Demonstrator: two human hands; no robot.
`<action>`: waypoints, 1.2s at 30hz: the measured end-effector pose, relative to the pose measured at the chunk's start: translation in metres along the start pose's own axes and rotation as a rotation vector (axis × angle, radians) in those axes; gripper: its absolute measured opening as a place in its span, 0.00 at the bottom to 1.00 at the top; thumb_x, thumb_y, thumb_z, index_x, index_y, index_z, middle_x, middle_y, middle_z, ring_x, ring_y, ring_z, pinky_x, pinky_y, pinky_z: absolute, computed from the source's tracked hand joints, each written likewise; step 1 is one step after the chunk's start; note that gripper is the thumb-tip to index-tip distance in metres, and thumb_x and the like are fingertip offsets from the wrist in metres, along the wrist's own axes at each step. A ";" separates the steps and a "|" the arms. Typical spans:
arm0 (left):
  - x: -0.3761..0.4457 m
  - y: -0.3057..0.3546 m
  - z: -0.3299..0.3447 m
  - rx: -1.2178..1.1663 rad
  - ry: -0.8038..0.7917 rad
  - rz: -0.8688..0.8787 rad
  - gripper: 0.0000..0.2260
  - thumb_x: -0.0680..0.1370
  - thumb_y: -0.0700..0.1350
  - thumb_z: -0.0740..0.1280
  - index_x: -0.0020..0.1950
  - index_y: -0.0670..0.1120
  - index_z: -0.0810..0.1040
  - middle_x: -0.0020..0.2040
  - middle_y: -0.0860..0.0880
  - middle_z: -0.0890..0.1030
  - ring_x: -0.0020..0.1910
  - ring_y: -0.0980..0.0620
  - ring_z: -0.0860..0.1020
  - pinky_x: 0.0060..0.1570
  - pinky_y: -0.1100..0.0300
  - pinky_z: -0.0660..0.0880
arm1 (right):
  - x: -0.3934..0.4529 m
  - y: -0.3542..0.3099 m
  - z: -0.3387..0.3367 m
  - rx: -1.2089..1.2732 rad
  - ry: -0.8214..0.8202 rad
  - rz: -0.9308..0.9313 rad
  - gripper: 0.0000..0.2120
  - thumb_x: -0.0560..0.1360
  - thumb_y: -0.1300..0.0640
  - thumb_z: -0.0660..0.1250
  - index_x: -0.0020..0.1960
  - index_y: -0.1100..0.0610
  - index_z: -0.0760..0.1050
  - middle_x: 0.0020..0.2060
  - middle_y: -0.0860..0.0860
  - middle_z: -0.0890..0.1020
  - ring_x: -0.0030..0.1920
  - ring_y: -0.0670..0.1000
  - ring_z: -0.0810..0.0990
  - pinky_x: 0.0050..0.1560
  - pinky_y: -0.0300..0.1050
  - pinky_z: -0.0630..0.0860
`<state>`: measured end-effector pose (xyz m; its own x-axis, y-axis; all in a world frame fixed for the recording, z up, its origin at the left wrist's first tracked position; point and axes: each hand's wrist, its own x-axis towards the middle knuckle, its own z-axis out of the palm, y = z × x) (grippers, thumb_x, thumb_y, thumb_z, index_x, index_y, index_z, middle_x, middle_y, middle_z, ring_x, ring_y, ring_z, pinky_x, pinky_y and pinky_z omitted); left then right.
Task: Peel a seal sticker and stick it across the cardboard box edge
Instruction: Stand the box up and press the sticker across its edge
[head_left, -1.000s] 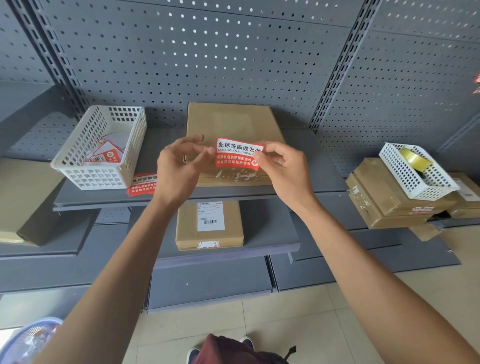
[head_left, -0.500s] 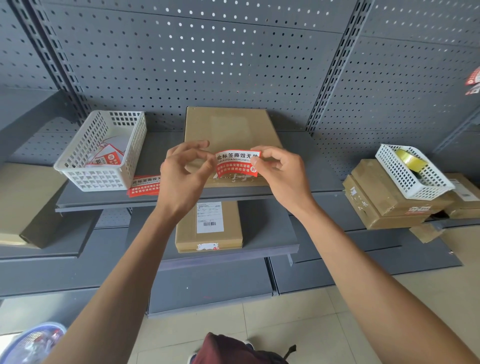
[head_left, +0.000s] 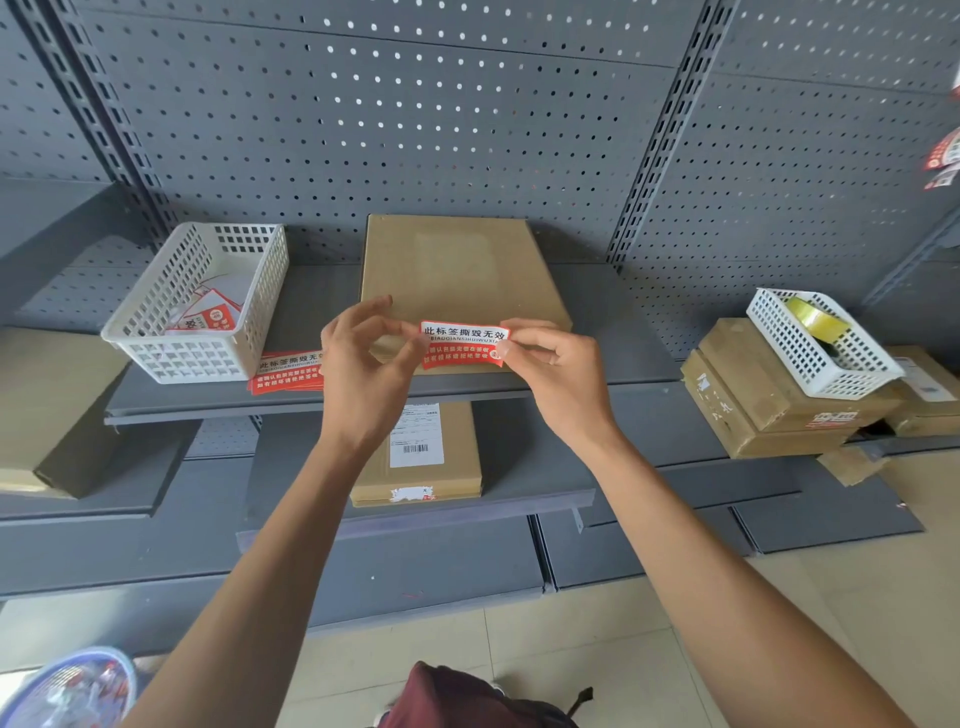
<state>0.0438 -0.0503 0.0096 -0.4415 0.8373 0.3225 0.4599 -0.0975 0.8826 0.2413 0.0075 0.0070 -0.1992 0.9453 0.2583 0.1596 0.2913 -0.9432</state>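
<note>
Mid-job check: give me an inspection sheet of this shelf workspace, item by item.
Surface: grey metal shelf, pegboard behind.
Job's things: red and white seal sticker held in front of the cardboard box, over its near edge; whether it touches cannot be told.
Clutter: spare stickers on the shelf; white basket with more; second basket with a yellow tape roll on stacked boxes; labelled box one shelf below.
Grippers: right hand pinches the sticker's right end; left hand fingers at its left end.
Cables: nothing seen.
Surroundings: tiled floor.
</note>
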 end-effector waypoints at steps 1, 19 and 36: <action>-0.002 0.000 0.001 0.007 0.003 -0.014 0.01 0.76 0.48 0.74 0.45 0.53 0.85 0.68 0.53 0.77 0.71 0.51 0.66 0.65 0.54 0.61 | -0.002 0.001 0.001 -0.056 0.031 -0.008 0.04 0.75 0.61 0.73 0.47 0.58 0.87 0.59 0.50 0.83 0.59 0.43 0.81 0.60 0.43 0.76; -0.023 -0.004 0.019 -0.119 0.117 -0.099 0.05 0.75 0.45 0.76 0.42 0.56 0.84 0.70 0.54 0.69 0.65 0.75 0.62 0.69 0.43 0.69 | -0.013 0.002 0.008 -0.130 0.112 0.074 0.05 0.76 0.57 0.72 0.48 0.52 0.87 0.81 0.54 0.58 0.77 0.31 0.52 0.61 0.22 0.62; -0.009 0.001 0.026 -0.123 0.077 -0.129 0.04 0.75 0.47 0.76 0.42 0.56 0.84 0.77 0.55 0.67 0.78 0.55 0.64 0.72 0.42 0.66 | 0.011 0.010 0.009 -0.130 0.152 0.038 0.11 0.75 0.56 0.74 0.43 0.39 0.84 0.82 0.48 0.54 0.82 0.48 0.49 0.80 0.51 0.55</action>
<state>0.0684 -0.0441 -0.0014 -0.5507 0.8038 0.2250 0.3003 -0.0607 0.9519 0.2318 0.0189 -0.0012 -0.0442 0.9645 0.2603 0.2896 0.2618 -0.9207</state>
